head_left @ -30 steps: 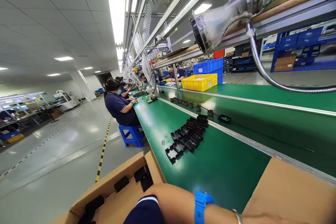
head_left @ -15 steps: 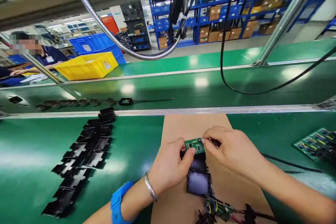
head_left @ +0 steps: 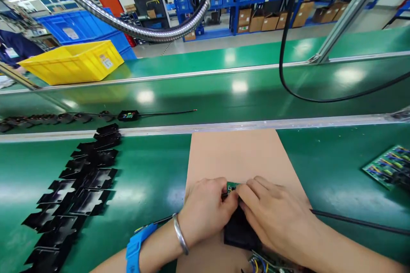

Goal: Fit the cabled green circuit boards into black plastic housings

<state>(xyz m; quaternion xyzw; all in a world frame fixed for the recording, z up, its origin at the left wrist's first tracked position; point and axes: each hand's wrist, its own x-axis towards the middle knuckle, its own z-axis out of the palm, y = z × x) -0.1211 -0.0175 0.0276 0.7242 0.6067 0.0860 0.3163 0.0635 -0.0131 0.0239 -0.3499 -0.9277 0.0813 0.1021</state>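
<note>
A small green circuit board [head_left: 231, 187] is mostly covered by my fingers, with only a strip showing between the hands. My left hand [head_left: 208, 202] pinches its left side between thumb and fingers. From the right, my right hand [head_left: 277, 213] closes over the board's other end, its fingertips touching my left thumb. A black plastic casing [head_left: 240, 232] lies just under the hands on a brown cardboard sheet [head_left: 237, 149]. Wired circuit boards [head_left: 261, 262] sit at the bottom edge, partly hidden by my right forearm.
Overlapping black plastic covers [head_left: 85, 190] form rows on the green bench at left. More wired boards [head_left: 389, 166] lie at right. Behind the metal rail stand a black unit [head_left: 128, 115] with a cable and a yellow bin [head_left: 75, 62]. A metal hose [head_left: 128, 27] hangs overhead.
My right hand has moved left and down over the board, hiding most of it. Both hands are lower, nearer the casing. The view has shifted, and the co-worker is mostly out of frame.
</note>
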